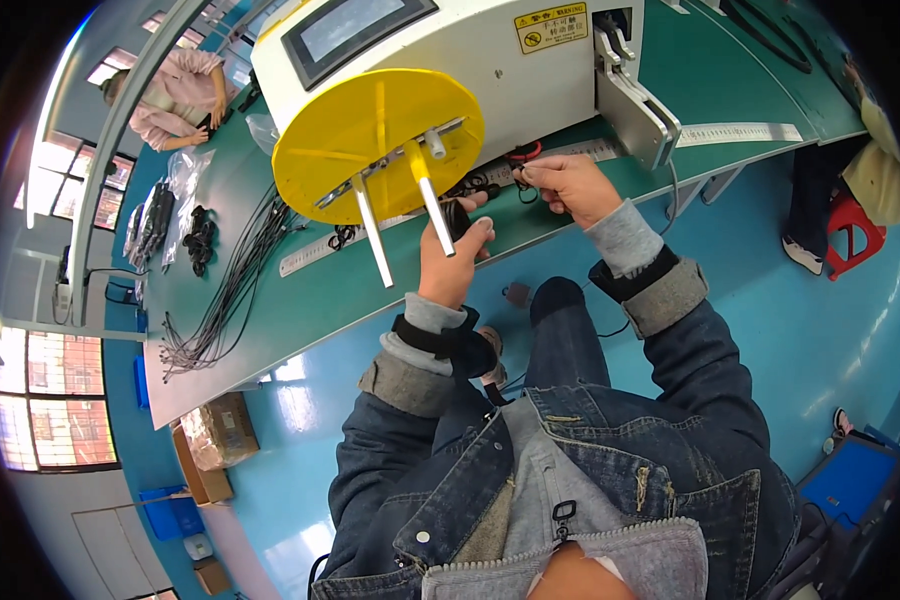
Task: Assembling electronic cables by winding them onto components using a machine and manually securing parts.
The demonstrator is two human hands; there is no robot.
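Just behind the metal posts of a yellow disc (310, 150), my left hand (448, 262) is closed around a coil of black cable (457, 216). One post partly covers that hand and the coil. To its right, my right hand (582, 187) pinches a thin black cable end (522, 186) between thumb and fingers, above the table's front edge. The disc sits on the front of a white winding machine (540, 95) with a small screen (355, 35). More black cable lies behind my left hand, largely hidden.
On the green table (245, 150) lie a spread bunch of long black cables (235, 285), bundled cables (201, 240) and a metal ruler (740, 133) along the front. Another person (175, 100) works at the far left. A red stool (855, 235) stands at the right.
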